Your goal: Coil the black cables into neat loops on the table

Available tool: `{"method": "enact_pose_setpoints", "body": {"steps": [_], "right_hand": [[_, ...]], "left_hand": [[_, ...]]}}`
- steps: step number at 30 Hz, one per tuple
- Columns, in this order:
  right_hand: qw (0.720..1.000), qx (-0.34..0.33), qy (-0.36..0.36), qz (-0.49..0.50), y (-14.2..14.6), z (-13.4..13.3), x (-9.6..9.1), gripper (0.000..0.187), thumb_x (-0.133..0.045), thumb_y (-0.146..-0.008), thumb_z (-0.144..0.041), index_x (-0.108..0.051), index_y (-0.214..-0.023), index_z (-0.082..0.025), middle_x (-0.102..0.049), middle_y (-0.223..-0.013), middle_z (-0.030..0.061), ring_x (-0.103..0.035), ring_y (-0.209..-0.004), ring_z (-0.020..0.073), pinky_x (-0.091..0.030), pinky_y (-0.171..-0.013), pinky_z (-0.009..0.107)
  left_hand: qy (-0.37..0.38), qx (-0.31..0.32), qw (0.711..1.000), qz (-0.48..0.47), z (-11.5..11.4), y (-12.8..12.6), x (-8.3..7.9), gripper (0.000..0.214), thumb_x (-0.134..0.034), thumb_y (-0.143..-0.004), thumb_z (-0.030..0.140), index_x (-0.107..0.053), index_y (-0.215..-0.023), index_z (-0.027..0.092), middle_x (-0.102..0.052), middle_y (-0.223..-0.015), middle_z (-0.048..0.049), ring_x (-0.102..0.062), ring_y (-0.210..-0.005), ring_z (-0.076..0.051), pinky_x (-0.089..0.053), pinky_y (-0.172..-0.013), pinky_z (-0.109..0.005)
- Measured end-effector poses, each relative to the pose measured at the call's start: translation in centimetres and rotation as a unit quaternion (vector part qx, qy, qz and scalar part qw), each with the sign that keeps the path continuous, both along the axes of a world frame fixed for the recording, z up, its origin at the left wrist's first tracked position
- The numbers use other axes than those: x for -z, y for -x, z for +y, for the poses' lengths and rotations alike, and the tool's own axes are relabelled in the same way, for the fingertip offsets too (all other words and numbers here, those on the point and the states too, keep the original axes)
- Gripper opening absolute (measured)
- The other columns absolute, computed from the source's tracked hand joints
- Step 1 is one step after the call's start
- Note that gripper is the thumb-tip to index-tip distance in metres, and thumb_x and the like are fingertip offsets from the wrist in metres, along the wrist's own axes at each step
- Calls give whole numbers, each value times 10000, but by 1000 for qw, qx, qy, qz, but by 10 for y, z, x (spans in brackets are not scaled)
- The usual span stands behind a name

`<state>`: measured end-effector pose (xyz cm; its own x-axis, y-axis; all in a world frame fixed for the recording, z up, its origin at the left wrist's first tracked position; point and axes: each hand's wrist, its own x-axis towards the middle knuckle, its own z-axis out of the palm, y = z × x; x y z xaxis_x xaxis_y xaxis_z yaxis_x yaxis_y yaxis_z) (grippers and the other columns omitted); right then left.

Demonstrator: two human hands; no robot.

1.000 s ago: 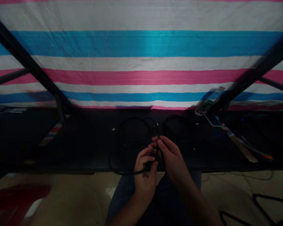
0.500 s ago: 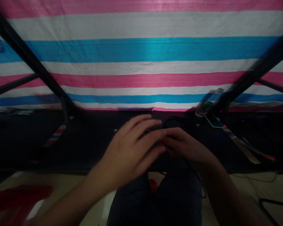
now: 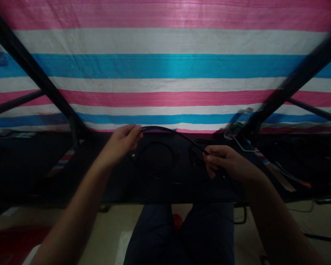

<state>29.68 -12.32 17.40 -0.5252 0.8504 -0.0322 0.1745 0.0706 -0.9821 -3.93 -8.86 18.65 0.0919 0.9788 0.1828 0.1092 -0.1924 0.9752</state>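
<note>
A black cable (image 3: 171, 131) runs in a shallow arc between my two hands, above a dark table (image 3: 105, 173). My left hand (image 3: 123, 141) is closed round the cable's left end, raised over the table's far side. My right hand (image 3: 226, 162) pinches the cable's other part lower down and to the right. Under the stretched cable, a coiled black cable (image 3: 157, 158) lies flat on the table. A second coil (image 3: 198, 149) lies beside it, partly hidden by my right hand.
A striped pink, white and blue sheet (image 3: 165, 66) hangs behind the table. Black frame bars (image 3: 38, 81) slant at left and right. A plastic bottle (image 3: 235, 127) and a phone (image 3: 245, 145) lie at the back right. My knees sit under the table's front edge.
My hands were together near the table's front edge holding the cable. They have since moved apart, the left up and to the left, drawing the cable out between them.
</note>
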Motion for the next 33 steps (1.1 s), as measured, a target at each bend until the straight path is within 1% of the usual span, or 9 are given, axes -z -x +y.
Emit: {"method": "enact_pose_setpoints", "body": {"steps": [4,8,13,17,19,23,29,31,33], "right_hand": [[996,75,-24,31,-6,-6,2,215,-675,-916,-372,-636,-884,-164,-573,-613,-26,-567,-496,98,-429,-471,215],[986,148,-45,67,12,-4,-23,220,-703,-882,-342,-667,-1007,-163,-469,-535,-78,-362,-359,45,-256,-341,194],[989,127,-74,-26,30,2,-69,284,-724,-837,-276,-739,-1080,-130,-462,-533,-63,-350,-393,33,-244,-368,185],[981,91,-106,-134,46,3,-96,334,-670,-852,-229,-738,-1155,-107,-538,-545,-39,-428,-366,45,-294,-361,175],[986,36,-83,-140,59,2,-103,395,-657,-858,-213,-696,-1236,-106,-530,-530,-54,-452,-354,45,-310,-361,158],[993,-63,2,-100,88,-3,-108,503,-630,-850,-145,-594,-1350,-106,-617,-661,-23,-511,-408,37,-375,-390,140],[989,-90,114,-19,108,-11,-108,682,-584,-827,-93,-404,-1484,-95,-705,-1047,148,-664,-614,115,-503,-450,170],[989,-76,127,6,110,-12,-105,696,-577,-822,-80,-383,-1490,-90,-699,-1097,174,-683,-660,135,-529,-473,184],[989,-54,130,34,111,-13,-103,688,-564,-827,-73,-378,-1489,-87,-692,-1126,185,-688,-676,139,-538,-483,190]], "left_hand": [[96,20,985,-145,-6,4,25,399,-729,-817,512,-565,-704,167,-328,-557,66,-258,-448,-59,-212,-414,-185],[181,83,955,-218,-22,-17,62,460,-728,-818,542,-470,-684,185,-333,-537,83,-290,-450,-58,-285,-445,-189],[223,70,949,-212,-45,-52,107,490,-612,-878,599,-462,-660,186,-561,-608,-3,-527,-568,-122,-427,-571,-248],[269,115,931,-218,-83,-94,129,363,-631,-884,511,-598,-1014,174,-578,-573,30,-549,-494,-136,-432,-531,-251],[302,133,910,-251,-105,-119,136,341,-614,-891,459,-557,-1097,193,-508,-486,72,-519,-417,-138,-418,-486,-241],[378,133,864,-306,-134,-149,140,279,-529,-904,454,-537,-1000,192,-352,-385,110,-552,-370,-173,-445,-463,-241],[495,289,783,-241,-129,-117,132,448,-520,-934,483,-475,-1276,197,-720,-740,-102,-747,-674,-327,-572,-592,-422],[513,297,774,-224,-126,-104,128,477,-542,-940,472,-455,-1331,213,-732,-822,-120,-754,-732,-335,-580,-631,-454],[506,262,786,-238,-125,-96,123,452,-547,-953,438,-468,-1331,204,-735,-893,-140,-755,-831,-327,-583,-711,-461]]}}
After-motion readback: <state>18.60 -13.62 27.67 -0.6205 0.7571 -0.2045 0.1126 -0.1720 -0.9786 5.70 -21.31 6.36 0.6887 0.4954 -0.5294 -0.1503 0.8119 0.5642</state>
